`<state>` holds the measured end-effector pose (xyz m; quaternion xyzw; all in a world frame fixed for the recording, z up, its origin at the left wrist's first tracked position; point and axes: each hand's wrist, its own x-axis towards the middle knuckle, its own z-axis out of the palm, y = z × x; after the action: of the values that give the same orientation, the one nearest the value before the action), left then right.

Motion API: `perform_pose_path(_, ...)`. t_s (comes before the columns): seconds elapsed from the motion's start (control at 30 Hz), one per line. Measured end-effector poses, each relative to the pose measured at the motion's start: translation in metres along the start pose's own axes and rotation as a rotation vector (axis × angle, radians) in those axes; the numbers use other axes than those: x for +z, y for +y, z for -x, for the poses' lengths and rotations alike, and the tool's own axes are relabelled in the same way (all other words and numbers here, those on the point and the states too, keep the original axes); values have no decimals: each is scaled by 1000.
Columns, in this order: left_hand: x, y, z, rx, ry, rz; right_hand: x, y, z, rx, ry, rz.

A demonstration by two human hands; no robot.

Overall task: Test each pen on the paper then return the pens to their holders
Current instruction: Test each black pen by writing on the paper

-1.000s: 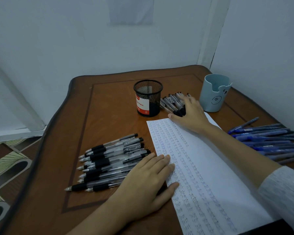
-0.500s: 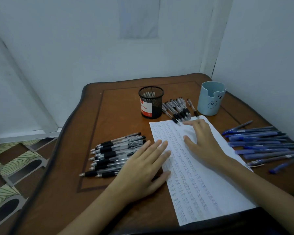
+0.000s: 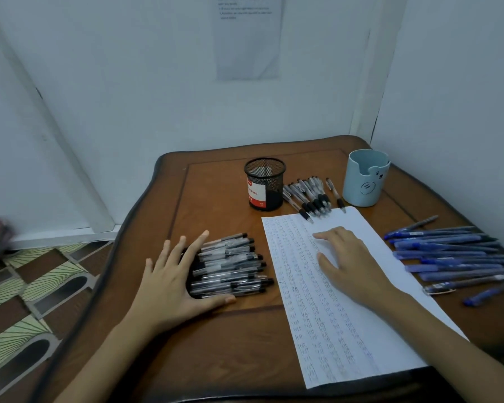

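A sheet of paper [image 3: 346, 324] covered in rows of test marks lies on the wooden table [image 3: 216, 344]. My right hand [image 3: 349, 263] rests flat on it, holding nothing. My left hand [image 3: 175, 280] lies spread against the left ends of a pile of black pens [image 3: 233, 266], its thumb under the pile's near edge. A second group of black pens [image 3: 312, 196] lies between a black mesh holder [image 3: 264, 184] and a pale blue cup holder [image 3: 365, 177]. Several blue pens [image 3: 451, 257] lie right of the paper.
White walls close in behind and to the right of the table. A printed sheet [image 3: 248, 36] hangs on the back wall. Patterned floor tiles [image 3: 26, 301] lie to the left, below the table's curved edge.
My left hand moved left off the paper onto the black pen pile. My right hand drew back from the far pens and settled on the paper. The camera tilted up.
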<state>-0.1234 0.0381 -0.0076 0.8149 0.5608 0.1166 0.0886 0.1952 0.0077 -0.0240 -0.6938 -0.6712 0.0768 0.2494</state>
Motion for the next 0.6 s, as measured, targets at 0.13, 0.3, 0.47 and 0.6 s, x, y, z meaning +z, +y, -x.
perform_pose_path(0.13, 6, -6, -7, 49, 41, 34, -1, -1, 1, -6, -5, 34)
perform_pose_path(0.3, 10, -9, -15, 103, 122, 66, -2, -4, 1, -9, -16, 52)
perform_pose_path(0.47, 13, -12, -30, 150, 144, 109, -3, -4, 1, -8, -26, 69)
perform_pose_path(0.6, 12, -14, -47, 194, 129, 143, -3, -4, 1, -18, -23, 79)
